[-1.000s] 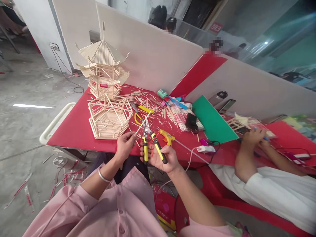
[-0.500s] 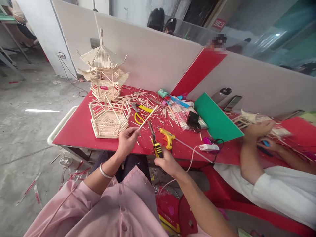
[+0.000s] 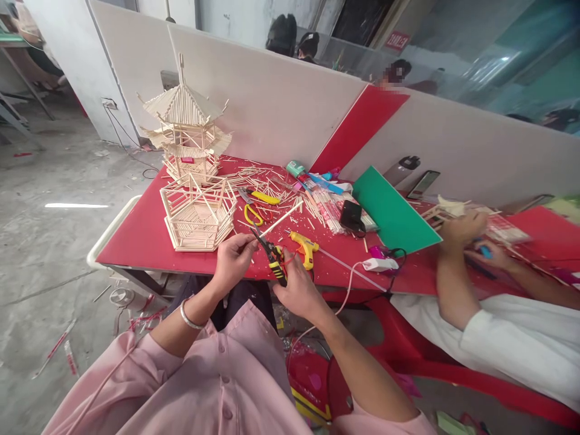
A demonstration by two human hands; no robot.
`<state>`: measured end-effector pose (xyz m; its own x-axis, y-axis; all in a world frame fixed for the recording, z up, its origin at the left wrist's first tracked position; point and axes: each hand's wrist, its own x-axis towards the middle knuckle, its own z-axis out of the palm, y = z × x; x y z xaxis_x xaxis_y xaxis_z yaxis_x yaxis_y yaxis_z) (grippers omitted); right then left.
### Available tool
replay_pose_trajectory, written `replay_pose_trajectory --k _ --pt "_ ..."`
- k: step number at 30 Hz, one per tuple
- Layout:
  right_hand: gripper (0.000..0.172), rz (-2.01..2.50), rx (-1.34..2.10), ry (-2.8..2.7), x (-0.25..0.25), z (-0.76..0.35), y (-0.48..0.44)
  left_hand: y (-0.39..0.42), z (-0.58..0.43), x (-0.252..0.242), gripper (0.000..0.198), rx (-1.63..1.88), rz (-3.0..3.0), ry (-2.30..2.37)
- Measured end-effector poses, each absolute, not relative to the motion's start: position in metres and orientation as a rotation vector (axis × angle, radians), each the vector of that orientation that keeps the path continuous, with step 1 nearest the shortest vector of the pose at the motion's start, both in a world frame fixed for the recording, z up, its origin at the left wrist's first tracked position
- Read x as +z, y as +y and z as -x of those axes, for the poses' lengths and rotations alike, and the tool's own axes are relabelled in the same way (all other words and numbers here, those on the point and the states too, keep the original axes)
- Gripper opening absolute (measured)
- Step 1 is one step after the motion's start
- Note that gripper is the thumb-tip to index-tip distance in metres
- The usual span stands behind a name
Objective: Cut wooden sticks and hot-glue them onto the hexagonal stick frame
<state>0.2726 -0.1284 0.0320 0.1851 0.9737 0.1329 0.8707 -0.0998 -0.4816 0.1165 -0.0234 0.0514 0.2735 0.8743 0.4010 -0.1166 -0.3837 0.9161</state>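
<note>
A thin wooden stick [image 3: 277, 221] is pinched at its near end in the left hand [image 3: 232, 258] and slants away to that hand's right. Just beside it, the right hand [image 3: 299, 291] grips the handles of yellow-and-black snips [image 3: 272, 258]. The blades seem to meet the stick, but the contact is blurred. A yellow glue gun [image 3: 304, 248] lies beyond the right hand, and a hexagonal stick frame [image 3: 198, 211] stands beyond the left.

Thin pale wooden stick [image 3: 277, 221] pinched in left hand [image 3: 233, 260], angled up-right; yellow-black snips [image 3: 270, 256] in right hand [image 3: 296, 289], blades at stick.
</note>
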Motion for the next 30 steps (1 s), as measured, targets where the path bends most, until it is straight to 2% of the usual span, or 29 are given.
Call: replay_pose_trajectory --k 11,18,21,24,27,30 --pt "0.079 1.982 0.266 -1.854 0.038 -0.270 -0.126 -0.021 -0.111 0.049 0.023 1.326 -1.776 0.686" --pt "0.058 2.025 0.297 -1.818 0.041 -0.270 -0.125 -0.025 -0.109 0.048 0.022 1.341 -1.889 0.687" --pt "0.055 2.039 0.327 -1.818 0.040 -0.274 -0.127 -0.028 -0.109 0.046 0.022 1.314 -1.866 0.695" --pt "0.064 1.985 0.382 -1.875 0.038 -0.278 -0.131 -0.028 -0.106 0.047 0.027 1.185 -1.752 0.720" --pt "0.072 1.924 0.437 -1.949 0.039 -0.280 -0.134 -0.024 -0.100 0.053 0.032 0.911 -1.572 0.666" --pt "0.068 1.952 0.451 -1.968 0.042 -0.280 -0.134 -0.021 -0.096 0.057 0.040 0.691 -1.364 0.624"
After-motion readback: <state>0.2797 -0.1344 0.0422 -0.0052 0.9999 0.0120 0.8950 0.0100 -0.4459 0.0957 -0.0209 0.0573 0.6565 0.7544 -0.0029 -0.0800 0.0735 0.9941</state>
